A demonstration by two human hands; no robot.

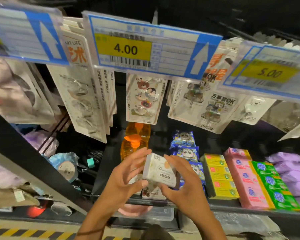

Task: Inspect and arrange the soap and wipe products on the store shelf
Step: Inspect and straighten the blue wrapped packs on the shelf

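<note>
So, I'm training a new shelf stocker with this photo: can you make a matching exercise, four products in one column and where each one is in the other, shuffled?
Things:
1. white pack
2. orange bottles
3. green boxes
4. yellow boxes

Places:
A. between the pink boxes and the purple packs
B. held between the left hand and the right hand
C. at the back, below the hanging hook cards
D. between the panda packs and the pink boxes

Pairs: 1-B, 2-C, 3-A, 4-D.

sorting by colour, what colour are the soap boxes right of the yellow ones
Pink soap boxes, clearest in the head view.
</note>
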